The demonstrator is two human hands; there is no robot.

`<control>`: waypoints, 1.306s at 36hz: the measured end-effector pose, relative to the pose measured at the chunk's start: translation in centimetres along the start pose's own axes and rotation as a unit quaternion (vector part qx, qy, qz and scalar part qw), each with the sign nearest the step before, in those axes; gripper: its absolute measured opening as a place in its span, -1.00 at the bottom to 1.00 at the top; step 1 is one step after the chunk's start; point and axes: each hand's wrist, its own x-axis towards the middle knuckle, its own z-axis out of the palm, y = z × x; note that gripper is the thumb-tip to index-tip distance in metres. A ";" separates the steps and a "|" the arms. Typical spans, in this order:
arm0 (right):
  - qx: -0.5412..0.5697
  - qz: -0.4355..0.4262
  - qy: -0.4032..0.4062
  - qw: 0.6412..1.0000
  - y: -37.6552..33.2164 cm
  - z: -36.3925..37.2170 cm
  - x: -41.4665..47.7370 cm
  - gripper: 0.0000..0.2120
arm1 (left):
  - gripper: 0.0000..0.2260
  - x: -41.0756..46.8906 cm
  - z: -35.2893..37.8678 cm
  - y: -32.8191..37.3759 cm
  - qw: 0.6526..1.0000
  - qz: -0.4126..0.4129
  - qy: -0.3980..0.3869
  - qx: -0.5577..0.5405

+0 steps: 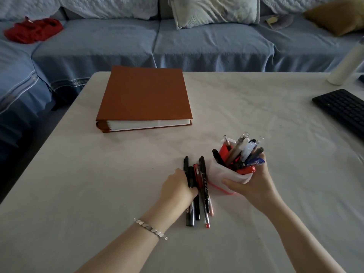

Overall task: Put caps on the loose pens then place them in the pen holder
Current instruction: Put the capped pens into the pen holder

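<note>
A white pen holder (220, 175) with a red base stands tilted toward me on the table, full of several pens (243, 152). My right hand (254, 184) is wrapped around it from the right side. Just left of the holder a bundle of loose pens (202, 186), black and red ones, lies on the cloth pointing away from me. My left hand (177, 187) lies on the left side of that bundle, fingers curled over the black pens. A silver bracelet is on my left wrist.
A thick brown album (145, 95) lies at the back left of the white-clothed table (98, 184). A black keyboard (342, 111) and a white cylinder (346, 62) sit at the right edge. Behind the table is a blue sofa with cushions and a red cloth.
</note>
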 end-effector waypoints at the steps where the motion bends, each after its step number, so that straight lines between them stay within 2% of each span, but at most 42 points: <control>1: -0.004 0.003 0.001 1.000 -0.2 0.0 -0.1 -0.27 | -0.68 0.1 -0.2 0.0 1.000 -0.005 -0.008 0.010; 4: -0.019 0.008 0.009 1.000 -0.5 0.0 -0.1 -0.29 | -0.68 -0.1 -0.6 -0.4 0.998 -0.018 -0.014 0.066; 8: -0.034 0.012 0.015 0.999 -0.3 0.0 0.0 -0.27 | -0.81 0.0 -0.9 -1.8 0.992 -0.003 0.035 0.122; 10: -0.044 0.016 0.012 0.999 -0.1 -0.1 0.1 -0.24 | -0.89 0.2 -1.3 -2.5 0.994 0.032 0.067 0.080; 12: -0.041 0.023 0.011 0.999 0.2 -0.1 0.1 -0.24 | -0.97 0.2 -1.9 -2.4 0.989 0.076 0.100 -0.072; 14: -0.037 0.028 0.009 0.999 0.2 -0.1 0.2 -0.27 | -0.90 -0.2 -2.9 -1.3 0.944 0.123 0.149 -0.268; 16: -0.027 0.030 0.006 0.999 0.1 0.0 0.2 -0.28 | -0.93 -0.2 -4.2 0.4 0.886 0.145 0.178 -0.402; 19: -0.025 0.025 0.003 0.999 0.1 0.0 0.1 -0.27 | -0.91 0.1 -5.8 3.1 0.802 0.151 0.129 -0.564; 21: -0.027 0.025 0.007 0.999 0.3 0.0 0.1 -0.28 | -0.88 0.5 -6.2 4.6 0.764 0.163 0.088 -0.618; 24: -0.023 0.033 0.001 0.999 0.5 -0.1 0.2 -0.24 | -0.88 0.6 -5.7 6.5 0.741 0.173 0.062 -0.646; 32: -0.015 0.025 0.006 1.000 0.3 0.0 -0.1 -0.20 | -0.85 -0.3 -4.6 8.6 0.760 0.225 0.074 -0.605; 36: -0.009 0.026 0.006 1.000 0.4 0.0 0.0 -0.23 | -0.91 -1.0 -4.6 8.7 0.749 0.280 0.047 -0.598; 38: -0.007 0.028 0.010 1.000 0.2 0.1 0.0 -0.24 | -0.89 -1.0 -4.0 8.9 0.775 0.286 0.049 -0.561; 44: 0.004 0.025 0.014 1.000 -0.4 0.3 -0.2 -0.26 | -0.92 0.2 -2.8 8.5 0.873 0.184 0.047 -0.449; 45: 0.005 0.026 0.015 1.000 -0.4 0.3 -0.2 -0.27 | -0.90 0.2 -2.9 8.4 0.881 0.188 0.064 -0.430; 47: 0.009 0.026 0.017 0.999 -0.3 0.3 -0.2 -0.26 | -0.72 0.2 -3.1 8.3 0.880 0.226 0.116 -0.401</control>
